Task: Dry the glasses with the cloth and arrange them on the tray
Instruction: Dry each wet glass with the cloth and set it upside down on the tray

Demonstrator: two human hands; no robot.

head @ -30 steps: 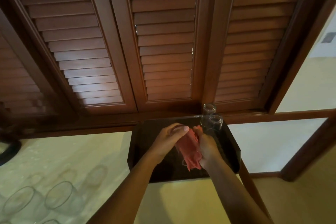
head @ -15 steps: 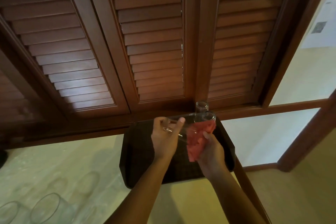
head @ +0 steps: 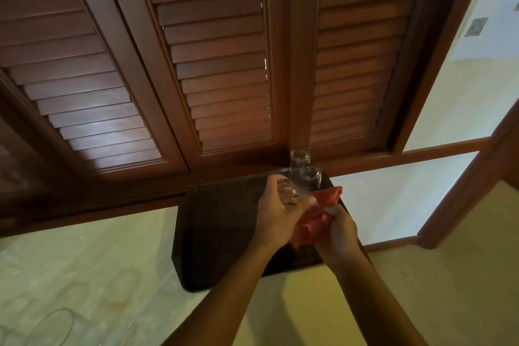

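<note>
Over the dark tray, my left hand grips a clear glass, held on its side. My right hand holds a red cloth bunched against the glass's open end. Two clear glasses stand upside down at the tray's far right corner, one behind the other. Another clear glass shows faintly on the counter at the lower left, cut by the frame edge.
The tray lies on a pale counter against brown louvred shutters. A wooden frame bounds the counter on the right, with a drop past the tray's right edge.
The view has shifted right, so the glasses at the lower left have mostly left the frame. Both hands stay over the tray, and the cloth has moved along the glass.
</note>
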